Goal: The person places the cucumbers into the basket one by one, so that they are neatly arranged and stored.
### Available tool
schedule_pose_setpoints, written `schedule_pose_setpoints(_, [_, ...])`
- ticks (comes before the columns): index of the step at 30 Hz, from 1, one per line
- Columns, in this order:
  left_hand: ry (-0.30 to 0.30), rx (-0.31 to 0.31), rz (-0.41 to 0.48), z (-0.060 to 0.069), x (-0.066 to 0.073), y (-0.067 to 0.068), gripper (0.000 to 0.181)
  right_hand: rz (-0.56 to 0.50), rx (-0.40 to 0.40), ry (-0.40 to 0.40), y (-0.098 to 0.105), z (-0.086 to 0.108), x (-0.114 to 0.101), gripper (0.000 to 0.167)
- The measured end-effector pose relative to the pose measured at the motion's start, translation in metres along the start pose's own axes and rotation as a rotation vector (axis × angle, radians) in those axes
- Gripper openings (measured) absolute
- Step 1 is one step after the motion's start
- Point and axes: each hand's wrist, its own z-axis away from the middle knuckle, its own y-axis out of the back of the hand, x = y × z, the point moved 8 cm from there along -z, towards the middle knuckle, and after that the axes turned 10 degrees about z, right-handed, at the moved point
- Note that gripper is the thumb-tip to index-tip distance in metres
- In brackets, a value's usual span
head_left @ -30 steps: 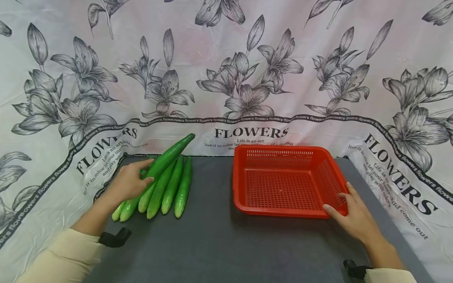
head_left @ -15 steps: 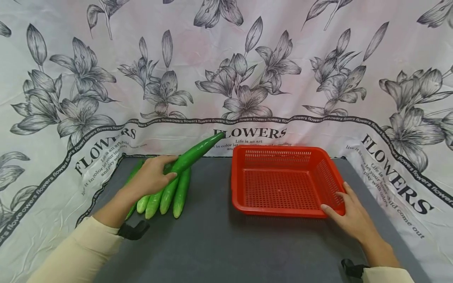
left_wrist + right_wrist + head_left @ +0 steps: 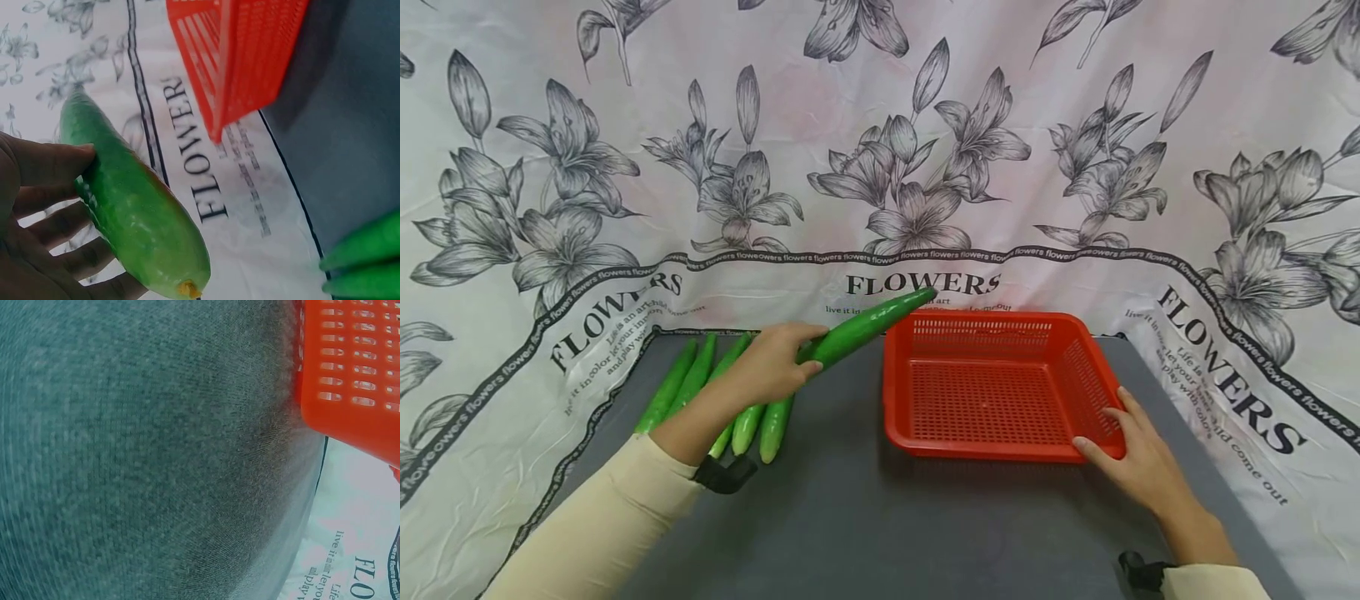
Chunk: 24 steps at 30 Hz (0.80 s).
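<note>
Fingers [image 3: 65, 224] of the left hand [image 3: 775, 362] are clamped on one cucumber [image 3: 868, 325], thumb opposite, holding it clear of the tabletop [image 3: 880, 525]. It's tilted, far end up and toward the red basket [image 3: 1000, 451]; left wrist view shows a gap between them. Paler end has a yellow nub. Basket sits by the tabletop's far right corner. Right hand [image 3: 1138, 458] holds its near right corner, thumb on the near rim, fingers over the side rim; right wrist view misses them, so can't tell how tight. Other cucumbers [image 3: 695, 375] lie side by side near the far left corner, partly behind the left forearm. Floral cloth [image 3: 850, 200] hangs past the far edge.
</note>
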Motion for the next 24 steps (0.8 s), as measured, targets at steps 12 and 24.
schedule_pose_setpoints(12, [-0.105, -0.022, 0.024, -0.031, 0.03, -0.029, 0.05, -0.013, 0.019, 0.021, 0.001, 0.0, 0.002, 0.062])
schedule_pose_setpoints(24, [-0.088, -0.187, 0.04, -0.066, 0.063, -0.071, 0.047, -0.013, -0.009, 0.01, 0.002, 0.0, 0.004, 0.064])
